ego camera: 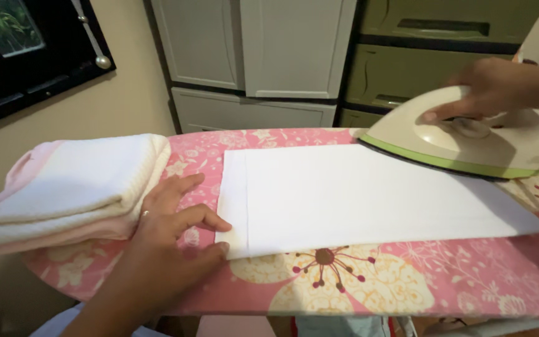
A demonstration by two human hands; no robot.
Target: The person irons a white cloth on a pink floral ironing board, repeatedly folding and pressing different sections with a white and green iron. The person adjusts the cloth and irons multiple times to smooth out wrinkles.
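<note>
A white rectangular cloth [357,196] lies flat on a pink flowered ironing board [419,281]. My left hand [173,228] rests on the board at the cloth's left edge, thumb and forefinger pressing its near corner. My right hand [500,87] grips the handle of a cream iron with a green rim [469,140]. The iron sits on the cloth's far right corner, its tip pointing left.
A stack of folded white and pale pink cloths [63,190] lies on the board's left end, just beside my left hand. Behind the board stand grey and olive plastic drawer cabinets [294,56]. A dark window [26,43] is at the upper left.
</note>
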